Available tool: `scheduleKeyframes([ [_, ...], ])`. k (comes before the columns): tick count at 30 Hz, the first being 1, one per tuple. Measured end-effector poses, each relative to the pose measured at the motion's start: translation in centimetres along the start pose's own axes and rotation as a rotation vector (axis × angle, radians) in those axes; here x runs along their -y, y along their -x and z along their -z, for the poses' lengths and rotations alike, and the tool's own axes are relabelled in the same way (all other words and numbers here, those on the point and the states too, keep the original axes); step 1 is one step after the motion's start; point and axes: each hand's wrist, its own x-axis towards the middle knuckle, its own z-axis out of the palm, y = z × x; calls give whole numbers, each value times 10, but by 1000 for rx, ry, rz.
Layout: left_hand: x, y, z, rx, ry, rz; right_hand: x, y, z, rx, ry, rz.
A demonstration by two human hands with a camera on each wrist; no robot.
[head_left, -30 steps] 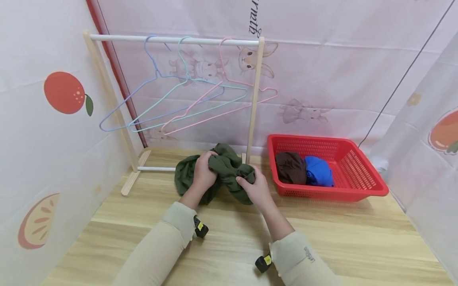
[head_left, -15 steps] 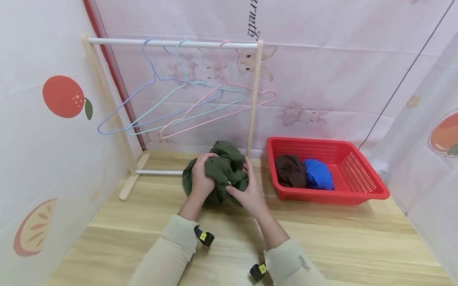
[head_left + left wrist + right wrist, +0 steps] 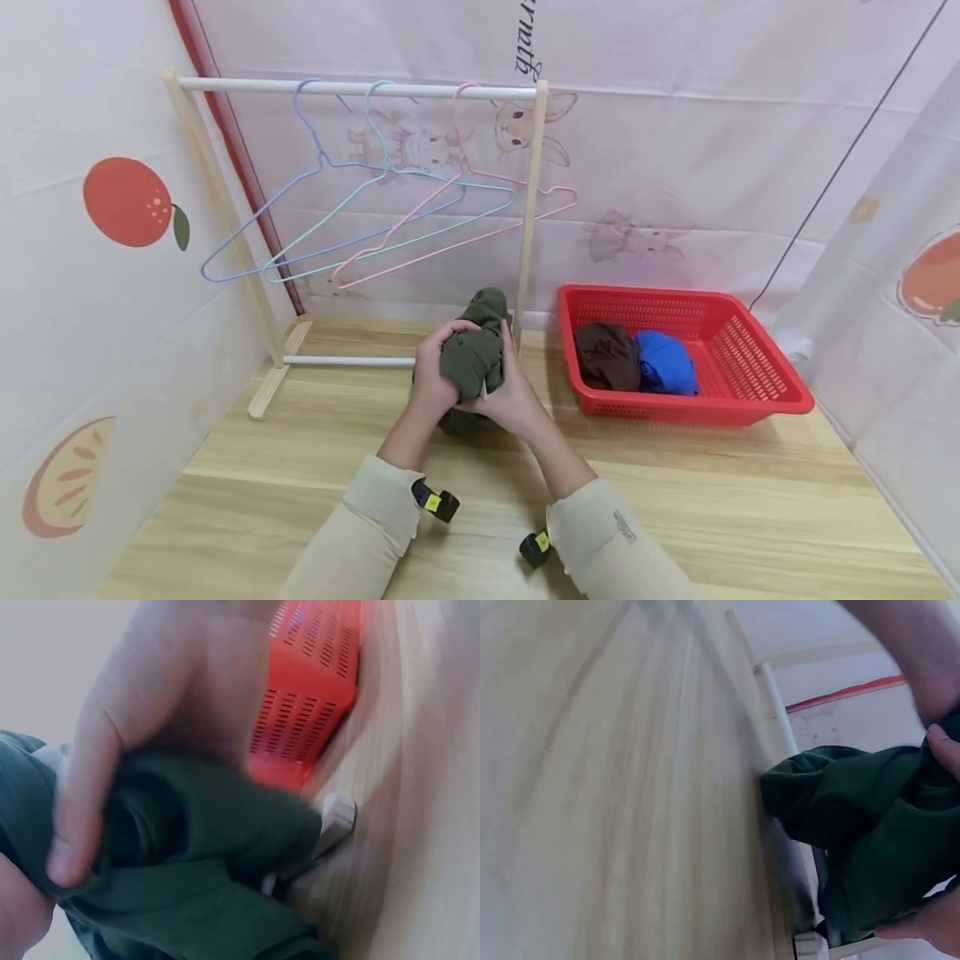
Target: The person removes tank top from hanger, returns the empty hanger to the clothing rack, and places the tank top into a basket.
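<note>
A crumpled dark green cloth garment is bunched between both hands, just above the table in front of the rack. From the left side my left hand grips it, fingers over its top. My right hand holds the opposite side, with the thumb at its near face. The left wrist view shows green folds below a blurred thumb and palm. In the right wrist view the garment hangs over the wooden table, and its lower part sags. What kind of garment it is cannot be told.
Behind the hands stands a wooden rack with a white rail. Blue, mint and pink hangers hang from it. At the right a red basket holds a brown cloth and a blue cloth.
Both hands have come closer together, squeezing the green garment into a narrower, more upright bundle. The left hand has shifted slightly right, the right hand slightly left. Rack and basket stay put.
</note>
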Motion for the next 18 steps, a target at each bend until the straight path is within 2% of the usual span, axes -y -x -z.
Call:
scheduleKeyframes([
  [2, 1, 0, -1, 15, 55, 30, -3, -3, 0, 13, 33, 30],
  [8, 22, -1, -2, 71, 172, 105, -9, -11, 5, 31, 125, 104],
  [11, 24, 0, -2, 103, 237, 148, -11, -16, 9, 22, 154, 179],
  [14, 25, 1, -2, 121, 340, 206, -14, -21, 11, 9, 179, 263],
  [17, 25, 1, 0, 155, 382, 222, -15, -21, 11, 5, 155, 245],
  [18, 26, 2, 0, 174, 376, 216, -15, -21, 11, 6, 145, 212],
])
